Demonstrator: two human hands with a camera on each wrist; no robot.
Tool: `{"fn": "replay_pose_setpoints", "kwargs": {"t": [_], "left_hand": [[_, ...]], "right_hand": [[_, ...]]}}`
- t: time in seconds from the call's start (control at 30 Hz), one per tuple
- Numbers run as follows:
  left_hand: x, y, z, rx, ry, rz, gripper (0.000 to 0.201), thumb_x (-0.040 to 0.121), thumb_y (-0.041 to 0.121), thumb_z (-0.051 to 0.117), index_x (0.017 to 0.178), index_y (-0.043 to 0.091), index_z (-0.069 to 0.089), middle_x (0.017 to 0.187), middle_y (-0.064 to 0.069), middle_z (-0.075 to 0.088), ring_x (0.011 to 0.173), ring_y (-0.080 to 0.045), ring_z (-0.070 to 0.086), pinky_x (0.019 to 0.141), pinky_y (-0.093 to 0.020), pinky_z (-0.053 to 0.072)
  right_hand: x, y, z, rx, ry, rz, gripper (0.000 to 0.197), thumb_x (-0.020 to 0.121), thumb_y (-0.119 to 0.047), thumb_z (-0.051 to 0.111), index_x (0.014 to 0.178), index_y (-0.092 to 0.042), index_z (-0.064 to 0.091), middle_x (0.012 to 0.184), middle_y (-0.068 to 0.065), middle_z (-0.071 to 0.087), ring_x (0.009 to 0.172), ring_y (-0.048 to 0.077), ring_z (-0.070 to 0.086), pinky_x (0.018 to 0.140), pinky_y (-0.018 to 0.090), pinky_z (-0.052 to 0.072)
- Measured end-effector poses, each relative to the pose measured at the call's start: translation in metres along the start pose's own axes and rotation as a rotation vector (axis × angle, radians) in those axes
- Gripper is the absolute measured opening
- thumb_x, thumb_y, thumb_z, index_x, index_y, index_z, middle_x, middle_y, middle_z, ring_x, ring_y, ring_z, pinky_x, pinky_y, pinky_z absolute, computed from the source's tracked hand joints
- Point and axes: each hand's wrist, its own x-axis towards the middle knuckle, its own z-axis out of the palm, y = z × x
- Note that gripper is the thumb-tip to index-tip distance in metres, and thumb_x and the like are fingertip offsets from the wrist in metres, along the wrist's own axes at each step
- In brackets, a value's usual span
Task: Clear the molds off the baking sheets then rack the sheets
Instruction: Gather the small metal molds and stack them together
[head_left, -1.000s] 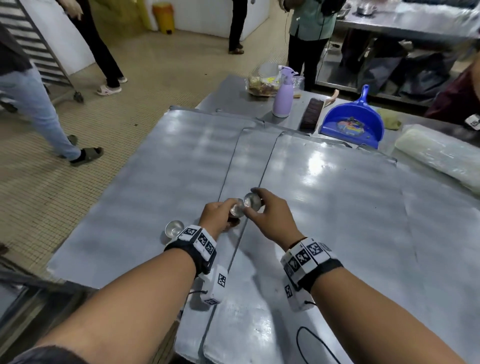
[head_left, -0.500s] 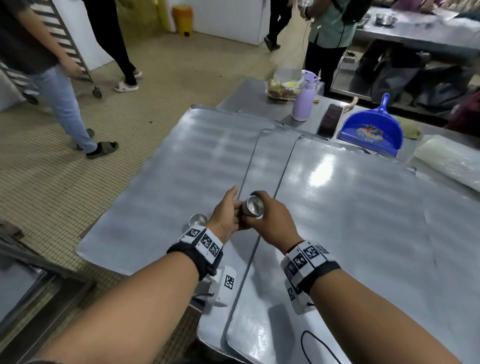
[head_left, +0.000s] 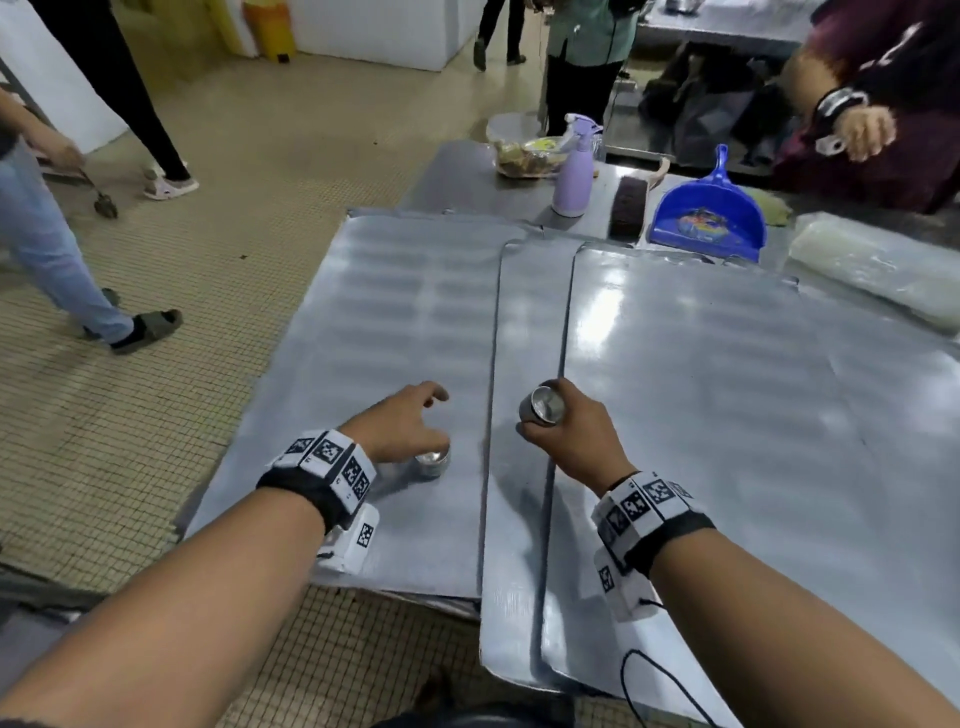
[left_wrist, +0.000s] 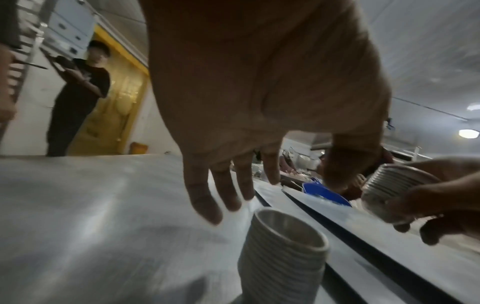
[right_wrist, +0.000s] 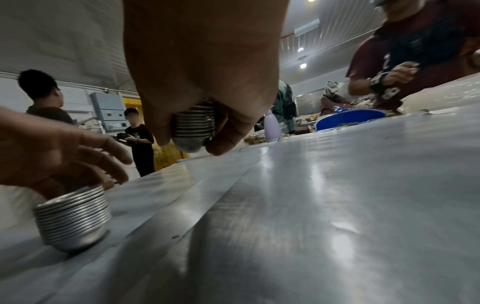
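Our hands had parted: the right hand (head_left: 569, 439) gripped one mold stack (head_left: 543, 405); the left hand (head_left: 402, 423), fingers loose, hovered over another stack (head_left: 432, 464) at frame centre.

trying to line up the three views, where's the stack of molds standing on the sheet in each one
Head: stack of molds at lower centre-left, under the left hand.
Left wrist: bottom centre, below the fingers.
Right wrist: lower left, under the left hand.
Shared landmark: blue dustpan.

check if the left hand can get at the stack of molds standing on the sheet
Probably yes: the left hand hovers open right over the stack of molds on the left baking sheet, with nothing between them.
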Motion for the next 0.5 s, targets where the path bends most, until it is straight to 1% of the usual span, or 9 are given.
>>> {"fn": "replay_pose_setpoints", "kwargs": {"t": [0.07,0.1,0.13,0.2,0.27,0.33,0.37,0.4,0.5], "left_hand": [[0.003,-0.001,0.008,0.113,-0.158,0.037,0.073,0.078,0.024,0.075,0.143,0.025,0.041,0.132,-0.003,0.053,0.112,-0.021,0.058,0.093,-0.029,0.048],[0.005,-0.001,0.012,0.185,-0.202,0.051,0.074,0.076,0.022,0.077,0.141,0.024,0.042,0.128,-0.003,0.056,0.108,-0.022,0.061,0.086,-0.026,0.048],[0.007,-0.002,0.016,0.268,-0.213,0.065,0.07,0.074,0.021,0.078,0.136,0.022,0.045,0.124,-0.002,0.059,0.104,-0.023,0.061,0.082,-0.025,0.048],[0.01,-0.005,0.024,0.42,-0.16,0.107,0.049,0.076,0.022,0.073,0.121,0.019,0.054,0.118,-0.004,0.062,0.095,-0.023,0.06,0.077,-0.028,0.047],[0.01,-0.005,0.024,0.448,-0.108,0.119,0.032,0.078,0.024,0.068,0.107,0.018,0.057,0.109,-0.006,0.065,0.087,-0.024,0.058,0.069,-0.029,0.043],[0.012,0.001,0.021,0.418,-0.104,0.121,0.031,0.076,0.026,0.071,0.102,0.019,0.057,0.102,-0.005,0.065,0.085,-0.024,0.061,0.067,-0.031,0.047],[0.013,0.007,0.018,0.398,-0.096,0.135,0.031,0.075,0.027,0.073,0.1,0.02,0.057,0.1,-0.004,0.065,0.085,-0.024,0.062,0.069,-0.033,0.05],[0.016,0.015,0.015,0.376,-0.081,0.161,0.03,0.075,0.027,0.074,0.099,0.02,0.057,0.099,-0.003,0.065,0.085,-0.024,0.062,0.07,-0.033,0.052],[0.022,0.048,0.01,0.318,-0.046,0.257,0.027,0.076,0.026,0.075,0.096,0.022,0.057,0.093,0.004,0.064,0.083,-0.018,0.061,0.066,-0.029,0.049]], "right_hand": [[-0.005,0.002,0.0,0.005,0.009,0.036,0.052,0.074,-0.034,0.082,0.119,-0.023,0.059,0.102,-0.004,0.068,0.091,0.016,0.065,0.077,0.029,0.053],[-0.008,0.002,-0.001,0.009,0.012,0.051,0.052,0.073,-0.034,0.082,0.119,-0.022,0.059,0.102,-0.005,0.068,0.092,0.016,0.064,0.079,0.031,0.054],[-0.012,0.003,-0.002,0.007,0.017,0.066,0.052,0.073,-0.034,0.082,0.118,-0.022,0.059,0.102,-0.005,0.067,0.092,0.016,0.064,0.08,0.032,0.055],[-0.018,0.006,-0.004,0.001,0.035,0.094,0.051,0.073,-0.034,0.082,0.116,-0.022,0.059,0.101,-0.005,0.067,0.09,0.016,0.064,0.078,0.031,0.054],[-0.024,0.008,-0.008,0.005,0.051,0.114,0.049,0.073,-0.033,0.082,0.115,-0.022,0.058,0.1,-0.004,0.068,0.088,0.016,0.065,0.072,0.025,0.052],[-0.033,0.012,-0.015,0.008,0.086,0.133,0.048,0.073,-0.033,0.082,0.113,-0.023,0.057,0.099,-0.003,0.068,0.086,0.015,0.064,0.066,0.017,0.046],[-0.037,0.014,-0.019,0.011,0.104,0.14,0.048,0.074,-0.032,0.082,0.114,-0.023,0.057,0.099,-0.003,0.068,0.086,0.015,0.063,0.064,0.017,0.044],[-0.041,0.016,-0.023,0.016,0.121,0.147,0.05,0.074,-0.032,0.081,0.117,-0.023,0.056,0.1,-0.003,0.068,0.087,0.016,0.063,0.066,0.019,0.045],[-0.054,0.021,-0.039,0.052,0.158,0.191,0.056,0.075,-0.031,0.081,0.124,-0.026,0.054,0.101,-0.004,0.065,0.092,0.018,0.063,0.077,0.027,0.05]]}}
